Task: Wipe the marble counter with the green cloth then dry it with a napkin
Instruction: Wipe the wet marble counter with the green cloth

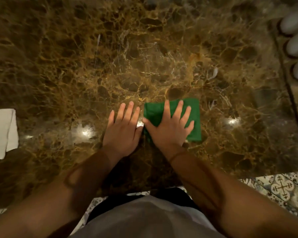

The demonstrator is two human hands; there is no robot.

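Wipe stage underway, I'd judge: green cloth (pixel 193 117) lies flat on the marble bench (pixel 144 57) near its 6 o'clock edge; napkin (pixel 2 133) untouched at 9 o'clock, drying left. Right hand (pixel 169 129) palm-down on cloth, fingers (pixel 178 109) spread. Left hand (pixel 122 129) flat on bare marble beside it, fingers together

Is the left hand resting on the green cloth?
No, the left hand lies flat on bare marble counter beside the green cloth; only the right hand presses it.

Cloth (pixel 193 115) on counter (pixel 110 57); napkin (pixel 2 133) leftward
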